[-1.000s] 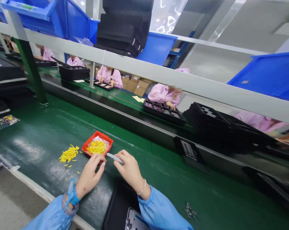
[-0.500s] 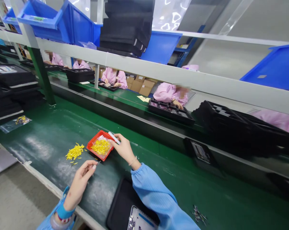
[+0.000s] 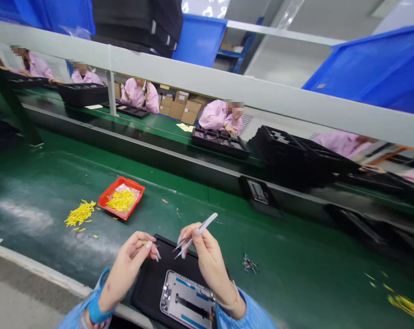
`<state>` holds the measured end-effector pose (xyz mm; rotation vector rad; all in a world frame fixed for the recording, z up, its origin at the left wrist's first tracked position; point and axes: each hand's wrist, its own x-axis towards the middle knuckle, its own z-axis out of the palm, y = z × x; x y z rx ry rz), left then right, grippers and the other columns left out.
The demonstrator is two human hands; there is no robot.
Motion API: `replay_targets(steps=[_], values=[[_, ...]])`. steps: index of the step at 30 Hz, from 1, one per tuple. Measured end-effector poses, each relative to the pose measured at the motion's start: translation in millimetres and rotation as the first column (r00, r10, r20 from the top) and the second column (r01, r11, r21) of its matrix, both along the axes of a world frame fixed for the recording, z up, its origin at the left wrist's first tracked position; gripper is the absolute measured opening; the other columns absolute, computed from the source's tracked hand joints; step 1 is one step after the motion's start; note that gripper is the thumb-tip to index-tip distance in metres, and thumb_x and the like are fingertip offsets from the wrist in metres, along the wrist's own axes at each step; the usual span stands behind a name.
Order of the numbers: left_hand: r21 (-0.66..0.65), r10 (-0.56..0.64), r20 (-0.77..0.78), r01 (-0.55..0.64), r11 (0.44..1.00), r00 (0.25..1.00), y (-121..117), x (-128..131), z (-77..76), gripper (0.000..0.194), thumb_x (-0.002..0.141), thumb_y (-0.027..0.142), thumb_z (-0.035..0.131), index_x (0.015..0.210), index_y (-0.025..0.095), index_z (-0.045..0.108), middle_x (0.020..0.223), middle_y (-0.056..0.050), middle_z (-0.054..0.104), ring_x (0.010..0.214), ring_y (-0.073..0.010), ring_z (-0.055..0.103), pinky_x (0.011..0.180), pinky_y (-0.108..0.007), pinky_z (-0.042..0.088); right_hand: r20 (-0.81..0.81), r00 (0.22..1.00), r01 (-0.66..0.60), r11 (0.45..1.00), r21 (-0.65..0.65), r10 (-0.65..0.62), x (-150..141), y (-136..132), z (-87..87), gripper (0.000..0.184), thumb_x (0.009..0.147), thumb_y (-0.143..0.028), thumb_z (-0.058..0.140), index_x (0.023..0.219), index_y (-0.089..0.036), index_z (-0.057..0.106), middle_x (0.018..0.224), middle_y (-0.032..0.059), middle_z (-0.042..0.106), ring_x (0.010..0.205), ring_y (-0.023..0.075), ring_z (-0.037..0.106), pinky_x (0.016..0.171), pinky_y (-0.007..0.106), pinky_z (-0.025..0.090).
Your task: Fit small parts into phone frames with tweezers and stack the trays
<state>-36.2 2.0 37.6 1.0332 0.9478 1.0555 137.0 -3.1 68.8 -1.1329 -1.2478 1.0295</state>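
Observation:
My right hand grips a pair of tweezers, tips pointing left and slightly apart. Facing it, my left hand is closed in a pinch; a tiny dark bit shows at the fingertips, too small to name. Both hands are above a black pad. On the pad lies an opened phone frame with blue strips and a dark flat cable, partly covered by my right wrist. Further left, a red bin holds yellow slips in a clear bag, beside a loose pile of yellow slips.
Small metal parts lie in a heap right of my hand. Yellow strips are at the right edge. Beyond the green bench, a dark line carries trayed phone parts; co-workers in pink sit across. A white shelf beam runs overhead.
Both hands have come away from the red bin to above the pad and phone frame. The tweezers have turned, tips now toward my left hand. The view has shifted right.

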Motion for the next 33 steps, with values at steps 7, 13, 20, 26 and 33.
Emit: replay_targets(steps=[7, 13, 20, 26, 33], values=[[-0.031, -0.158, 0.054, 0.160, 0.987, 0.986, -6.4, 23.1, 6.0, 0.047, 0.069, 0.060, 0.069, 0.080, 0.016, 0.056, 0.062, 0.000, 0.062, 0.060, -0.0129, 0.058, 0.063, -0.024, 0.048, -0.096, 0.994, 0.045, 0.999, 0.005, -0.045, 7.3, -29.1, 2.0, 0.021, 0.081, -0.038, 0.068, 0.091, -0.023, 0.057, 0.084, 0.0022, 0.066, 0.077, 0.0167, 0.066, 0.072, 0.028, 0.055], [-0.025, -0.194, 0.040, 0.195, 0.980, 0.980, -12.0, 30.2, 5.1, 0.046, 0.072, 0.060, 0.068, 0.081, 0.016, 0.056, 0.065, 0.000, 0.064, 0.061, -0.0118, 0.058, 0.063, -0.023, 0.048, -0.007, 0.989, 0.147, 0.989, -0.005, -0.147, 13.9, -34.7, -6.1, 0.023, 0.078, -0.039, 0.071, 0.088, -0.021, 0.061, 0.081, 0.0034, 0.067, 0.078, 0.0189, 0.068, 0.073, 0.029, 0.056], [-0.016, -0.202, 0.019, 0.202, 0.979, 0.979, -14.3, 31.7, 3.4, 0.045, 0.073, 0.059, 0.067, 0.082, 0.016, 0.055, 0.066, -0.001, 0.064, 0.062, -0.0123, 0.059, 0.063, -0.023, 0.048, -0.048, 0.988, 0.147, 0.989, -0.019, -0.148, 14.9, -36.3, -8.6, 0.020, 0.076, -0.036, 0.073, 0.082, -0.021, 0.061, 0.075, 0.0013, 0.066, 0.071, 0.0161, 0.069, 0.066, 0.023, 0.057], [-0.008, -0.215, -0.007, 0.215, 0.977, 0.977, -13.1, 34.3, 4.3, 0.044, 0.074, 0.058, 0.066, 0.081, 0.017, 0.054, 0.066, -0.001, 0.063, 0.063, -0.0130, 0.059, 0.064, -0.024, 0.049, -0.056, 0.988, 0.145, 0.989, -0.036, -0.147, 15.5, -36.0, -8.8, 0.023, 0.075, -0.038, 0.073, 0.081, -0.020, 0.061, 0.074, 0.0011, 0.065, 0.070, 0.0155, 0.068, 0.065, 0.022, 0.056], [0.064, -0.317, -0.152, 0.329, 0.942, 0.936, -13.9, 35.4, 0.1, 0.025, 0.086, 0.042, 0.052, 0.094, 0.018, 0.052, 0.078, -0.004, 0.065, 0.077, -0.0178, 0.063, 0.075, -0.029, 0.050, 0.014, 0.980, 0.197, 0.980, -0.003, -0.197, 24.4, -43.7, -7.4, 0.020, 0.078, -0.036, 0.071, 0.081, -0.020, 0.059, 0.073, 0.0015, 0.065, 0.067, 0.0157, 0.067, 0.062, 0.023, 0.056]])
